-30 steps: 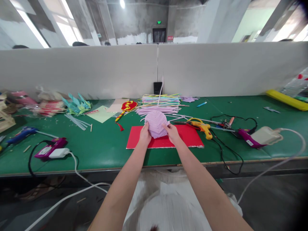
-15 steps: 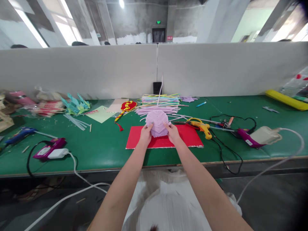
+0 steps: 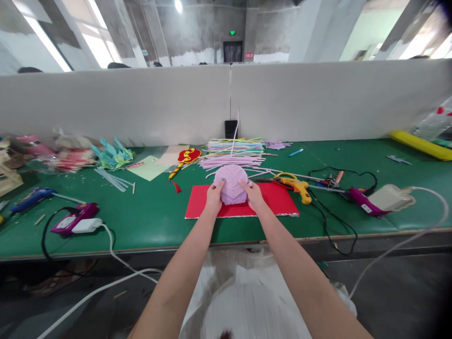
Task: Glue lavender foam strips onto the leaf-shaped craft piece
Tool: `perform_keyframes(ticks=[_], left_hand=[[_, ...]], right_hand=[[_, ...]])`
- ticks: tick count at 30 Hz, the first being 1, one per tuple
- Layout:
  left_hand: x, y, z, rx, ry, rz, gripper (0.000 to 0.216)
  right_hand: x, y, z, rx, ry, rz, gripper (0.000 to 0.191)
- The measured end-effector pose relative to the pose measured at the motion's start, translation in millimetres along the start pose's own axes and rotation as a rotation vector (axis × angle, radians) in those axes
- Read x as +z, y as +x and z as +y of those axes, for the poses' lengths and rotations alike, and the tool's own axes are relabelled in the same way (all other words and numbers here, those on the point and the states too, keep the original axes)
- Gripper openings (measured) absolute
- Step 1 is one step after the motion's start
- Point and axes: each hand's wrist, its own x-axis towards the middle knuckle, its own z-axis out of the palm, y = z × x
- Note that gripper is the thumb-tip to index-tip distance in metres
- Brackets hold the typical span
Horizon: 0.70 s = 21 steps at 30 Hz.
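A round lilac piece (image 3: 232, 185) made of fuzzy strips, like pipe cleaners laid in a V pattern, is held up over a red board (image 3: 275, 199). My left hand (image 3: 214, 195) is closed on its left edge, thumb on the front face. On the opposite edge my right hand (image 3: 253, 194) grips it the same way. The backs of the piece and the fingertips behind it are hidden. Just beyond lies a pile of pastel pipe cleaners (image 3: 235, 153), with one lilac strand standing up from it.
A yellow glue gun (image 3: 300, 188) lies right of the board, beside black cables. Blue glue gun (image 3: 33, 200) and a purple power socket (image 3: 76, 220) are at left. A red and yellow fan-shaped ornament (image 3: 189, 156) lies left of the pile. A grey partition (image 3: 141, 103) closes off the back.
The lilac piece has tilted slightly, its face turning more toward me and its lower edge coming a little lower. Both hands keep their grip.
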Motion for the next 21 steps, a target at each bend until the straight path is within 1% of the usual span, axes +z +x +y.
perform_keyframes(ticks=[13,21], left_hand=[[0.3,-1.6,0.7,0.076,0.082,0.027,0.043],[-5.3,6.3,-4.5,0.123,0.159,0.090,0.045]], right_hand=[[0.3,-0.3,-0.5,0.000,0.022,0.008,0.034],[1.1,0.1,0.1,-0.013,0.005,0.012,0.036]])
